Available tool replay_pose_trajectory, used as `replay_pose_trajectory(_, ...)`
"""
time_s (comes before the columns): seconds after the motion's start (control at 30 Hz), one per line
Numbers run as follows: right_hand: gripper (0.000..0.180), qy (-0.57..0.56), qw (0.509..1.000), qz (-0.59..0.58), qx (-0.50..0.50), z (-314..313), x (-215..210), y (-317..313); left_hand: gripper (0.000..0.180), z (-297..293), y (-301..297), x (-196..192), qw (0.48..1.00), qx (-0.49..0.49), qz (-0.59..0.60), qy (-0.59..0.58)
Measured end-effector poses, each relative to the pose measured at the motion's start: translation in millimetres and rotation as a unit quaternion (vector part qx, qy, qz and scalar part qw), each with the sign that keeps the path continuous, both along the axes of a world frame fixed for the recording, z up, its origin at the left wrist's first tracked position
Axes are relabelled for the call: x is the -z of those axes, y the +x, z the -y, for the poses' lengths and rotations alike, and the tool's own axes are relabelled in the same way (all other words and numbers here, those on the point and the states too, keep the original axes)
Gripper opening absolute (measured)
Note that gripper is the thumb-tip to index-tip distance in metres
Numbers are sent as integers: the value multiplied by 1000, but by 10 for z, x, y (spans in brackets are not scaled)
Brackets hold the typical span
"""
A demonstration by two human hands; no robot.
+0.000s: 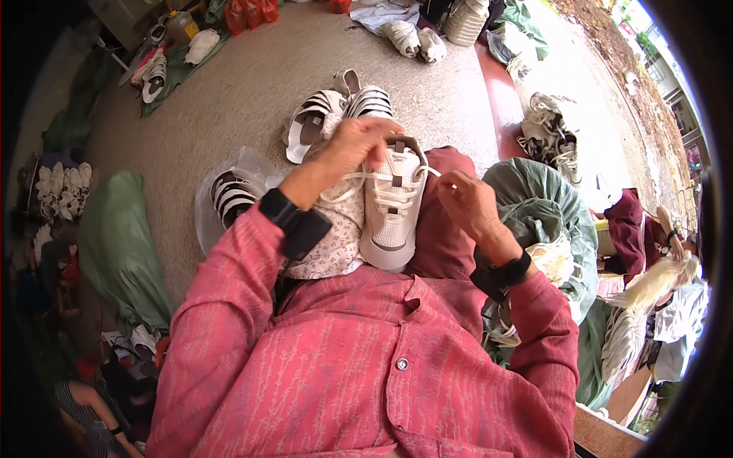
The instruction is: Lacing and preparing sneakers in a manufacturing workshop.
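Left hand (355,145) curled over the tongue end of a white sneaker (393,202), fingertips hidden behind the collar, grip closed on its top edge. Right hand (466,200) pinching the end of a white shoelace (427,172) drawn taut from the eyelets; the pinch itself hard to make out. Sneaker resting sole-down on the lap, toe toward the body, mesh upper, brownish tongue tab, laces partly threaded. Beyond, striped sandals (328,114) on the speckled floor (229,99), another in a clear plastic bag (229,195). Green sack (546,206) to the right, contents cut off.
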State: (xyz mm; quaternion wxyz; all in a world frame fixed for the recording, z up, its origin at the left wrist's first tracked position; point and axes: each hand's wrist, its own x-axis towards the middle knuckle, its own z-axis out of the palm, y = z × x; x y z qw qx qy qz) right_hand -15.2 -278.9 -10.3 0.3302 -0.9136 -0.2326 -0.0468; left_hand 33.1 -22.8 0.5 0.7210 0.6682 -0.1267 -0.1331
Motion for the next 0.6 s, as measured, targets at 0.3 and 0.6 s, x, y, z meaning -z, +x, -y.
replay_pose_trajectory(0.3, 28, -10, 999, -20, 33, -8, -82, 107, 38, -1642, -404, -197, 962, -264, 65, 21)
replay_pose_trajectory(0.6, 13, -24, 998, 22, -47, -568, -149, 200, 34, -2337, -812, 83, 868, -329, -4, -371)
